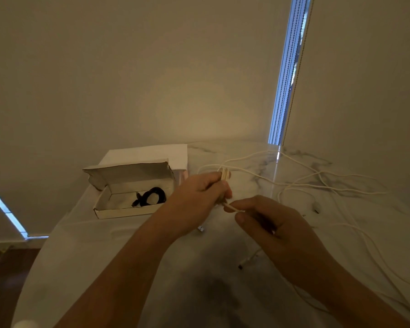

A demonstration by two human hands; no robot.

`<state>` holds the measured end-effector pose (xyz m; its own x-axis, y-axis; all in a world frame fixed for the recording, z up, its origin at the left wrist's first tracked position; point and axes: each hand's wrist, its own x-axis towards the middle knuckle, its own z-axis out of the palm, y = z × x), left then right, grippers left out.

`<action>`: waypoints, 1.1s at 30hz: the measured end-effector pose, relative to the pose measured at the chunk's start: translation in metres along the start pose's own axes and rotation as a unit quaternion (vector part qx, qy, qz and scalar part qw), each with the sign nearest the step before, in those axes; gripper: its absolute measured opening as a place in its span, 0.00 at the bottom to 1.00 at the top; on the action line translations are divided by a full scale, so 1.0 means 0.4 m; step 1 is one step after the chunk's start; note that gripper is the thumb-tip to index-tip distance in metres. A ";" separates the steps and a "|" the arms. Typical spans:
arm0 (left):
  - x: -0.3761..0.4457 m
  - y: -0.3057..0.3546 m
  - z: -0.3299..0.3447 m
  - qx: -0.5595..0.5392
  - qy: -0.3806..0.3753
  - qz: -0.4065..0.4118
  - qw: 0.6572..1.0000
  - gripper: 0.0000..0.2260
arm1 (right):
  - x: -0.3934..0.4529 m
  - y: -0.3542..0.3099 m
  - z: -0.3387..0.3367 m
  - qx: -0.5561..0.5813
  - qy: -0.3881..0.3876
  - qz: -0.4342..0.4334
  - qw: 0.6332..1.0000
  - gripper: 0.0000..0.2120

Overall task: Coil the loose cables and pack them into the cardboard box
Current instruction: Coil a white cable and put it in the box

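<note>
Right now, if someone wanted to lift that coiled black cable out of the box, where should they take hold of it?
Probably by the rounded loop of the black cable, reaching down from above. It lies flat at the right end of the cardboard box, whose lid stands open behind, so the top is clear while low walls block a sideways approach.

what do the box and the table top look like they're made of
Box: thin cardboard, matte, with raw torn-looking flap edges and pale grey-brown inner faces. Table top: looks like white marble or a marble-look slab, with grey veins and a glossy surface reflecting the window light.
</note>
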<state>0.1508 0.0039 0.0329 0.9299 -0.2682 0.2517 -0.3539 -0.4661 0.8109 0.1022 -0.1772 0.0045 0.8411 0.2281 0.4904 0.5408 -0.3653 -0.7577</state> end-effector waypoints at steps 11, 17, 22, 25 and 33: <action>-0.028 0.045 -0.012 -0.005 -0.157 -0.013 0.988 0.22 | 0.023 0.008 -0.042 -0.032 0.114 0.000 0.993 0.03; -0.021 0.037 -0.020 -0.057 -0.147 0.014 0.987 0.21 | 0.029 0.017 -0.047 -0.065 0.146 -0.015 0.987 0.07; -0.012 0.016 -0.025 -0.250 -0.153 -0.015 0.956 0.17 | 0.033 0.030 -0.048 -0.073 0.148 0.000 0.986 0.11; -0.010 0.014 -0.020 -0.343 -0.154 -0.033 0.926 0.16 | 0.030 0.028 -0.041 -0.054 0.138 0.011 0.989 0.11; 0.018 0.011 -0.032 -0.608 -0.140 -0.056 0.779 0.16 | 0.023 0.017 -0.026 0.004 0.116 0.034 0.993 0.14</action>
<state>0.1572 0.0107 0.0449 0.8293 -0.5364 0.1566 0.2429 0.5984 0.7635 0.1134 -0.1870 0.0084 0.8517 -0.0115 0.5239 0.4840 -0.3661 -0.7948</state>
